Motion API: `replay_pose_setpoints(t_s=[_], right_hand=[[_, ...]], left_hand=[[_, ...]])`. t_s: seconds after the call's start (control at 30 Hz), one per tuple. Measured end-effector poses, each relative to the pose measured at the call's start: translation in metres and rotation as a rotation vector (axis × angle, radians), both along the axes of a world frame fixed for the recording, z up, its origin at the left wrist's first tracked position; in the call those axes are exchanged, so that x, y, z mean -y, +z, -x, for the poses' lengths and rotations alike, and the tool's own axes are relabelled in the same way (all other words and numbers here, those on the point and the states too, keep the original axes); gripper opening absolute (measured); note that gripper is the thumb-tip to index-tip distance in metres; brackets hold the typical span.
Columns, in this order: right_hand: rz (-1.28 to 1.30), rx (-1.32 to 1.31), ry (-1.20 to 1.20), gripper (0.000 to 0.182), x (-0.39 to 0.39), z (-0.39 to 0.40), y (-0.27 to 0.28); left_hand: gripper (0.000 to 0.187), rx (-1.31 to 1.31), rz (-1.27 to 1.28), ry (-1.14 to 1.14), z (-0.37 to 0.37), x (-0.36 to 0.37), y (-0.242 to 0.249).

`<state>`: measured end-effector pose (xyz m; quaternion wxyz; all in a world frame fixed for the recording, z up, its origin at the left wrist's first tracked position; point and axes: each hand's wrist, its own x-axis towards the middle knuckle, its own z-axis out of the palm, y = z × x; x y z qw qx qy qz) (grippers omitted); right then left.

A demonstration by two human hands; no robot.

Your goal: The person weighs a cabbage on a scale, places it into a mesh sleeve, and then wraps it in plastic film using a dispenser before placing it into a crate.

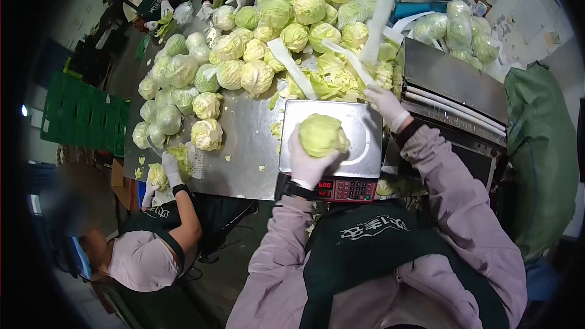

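Observation:
My left hand [309, 161] is wrapped round the near left side of a pale green cabbage [323, 135] on the steel pan [292, 111] of a scale. Below the pan, the scale's red front [346, 190] shows lit digits and keys. My right hand [387, 107], at the pan's far right corner, has its fingers closed at the lower end of a long white strip [350, 61], which looks like thin plastic or netting. Another white strip [291, 68] lies on the leaves just beyond the pan, and a third, blurred one [379, 23] stands up behind.
Bare cabbages [277, 12] are heaped at the back, wrapped ones [173, 88] at the left. A steel machine with rollers [454, 106] stands at my right beside a green sack [542, 146]. A co-worker [146, 250] handles a cabbage at the left; others work across the steel table [241, 140].

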<state>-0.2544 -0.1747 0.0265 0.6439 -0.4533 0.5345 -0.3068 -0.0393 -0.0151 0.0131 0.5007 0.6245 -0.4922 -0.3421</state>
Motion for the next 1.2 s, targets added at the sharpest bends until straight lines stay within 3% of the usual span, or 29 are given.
replay_pose_setpoints(t_s=[0.03,0.1,0.17,0.23,0.3,0.37,0.43,0.47,0.53,0.57,0.63,0.67,0.77,0.9,0.97,1.03,1.1,1.17,1.2], right_hand=[[-0.049,0.134,-0.009,0.045,-0.017,0.002,0.004],[-0.209,0.203,0.218,0.044,-0.039,0.01,0.009],[-0.195,0.272,0.236,0.046,-0.067,0.015,0.033],[-0.172,0.331,0.298,0.053,-0.079,0.032,0.045],[-0.033,0.208,0.278,0.057,-0.086,0.056,0.083],[0.085,0.144,0.147,0.058,-0.081,0.095,0.088],[0.217,0.252,0.113,0.059,-0.067,0.141,0.105],[0.326,0.132,0.118,0.057,-0.056,0.172,0.101],[0.222,0.233,-0.024,0.054,-0.039,0.221,0.1],[0.167,0.274,-0.094,0.054,-0.03,0.243,0.106],[0.298,0.296,-0.117,0.053,0.001,0.29,0.087],[0.154,0.238,-0.143,0.052,0.008,0.312,0.089],[0.134,0.094,-0.225,0.051,0.021,0.353,0.081],[0.198,-0.036,-0.119,0.052,0.032,0.395,0.022],[-0.088,-0.062,-0.122,0.053,0.018,0.399,0.058],[-0.068,-0.167,-0.108,0.045,0.015,0.414,0.059],[0.51,-0.43,-0.072,0.034,0.007,0.441,0.034],[0.575,-0.502,0.147,0.024,-0.008,0.46,0.069],[0.858,-0.674,0.347,0.033,-0.008,0.473,0.065]], left_hand=[[0.099,-0.023,-0.037,-0.02,-0.017,0.001,0.001],[0.087,-0.521,-0.119,-0.047,-0.032,0.003,0.015],[0.082,-0.738,-0.09,-0.103,-0.032,0.006,0.013],[0.083,-0.759,-0.095,-0.191,-0.011,0.016,0.026],[0.087,-0.666,-0.022,-0.33,0.036,0.036,0.061],[0.091,-0.583,0.019,-0.413,0.088,0.062,0.088],[0.099,-0.443,0.091,-0.546,0.145,0.087,0.109],[0.099,-0.451,0.094,-0.576,0.172,0.102,0.111],[0.107,0.199,0.348,-0.524,0.227,0.133,0.114],[0.109,0.224,0.414,-0.525,0.257,0.148,0.113],[0.109,0.275,0.473,-0.535,0.31,0.177,0.1],[0.11,0.289,0.438,-0.542,0.334,0.185,0.097],[0.111,0.347,0.4,-0.57,0.385,0.202,0.078],[0.115,0.425,0.307,-0.663,0.396,0.202,0.065],[0.11,0.283,0.269,-0.76,0.383,0.209,0.062],[0.102,0.195,0.076,-0.748,0.36,0.207,0.074],[0.074,0.373,0.106,-0.786,0.328,0.208,0.082],[0.057,0.726,0.227,-0.887,0.296,0.206,0.091],[0.056,0.876,0.214,-0.985,0.285,0.207,0.092]])
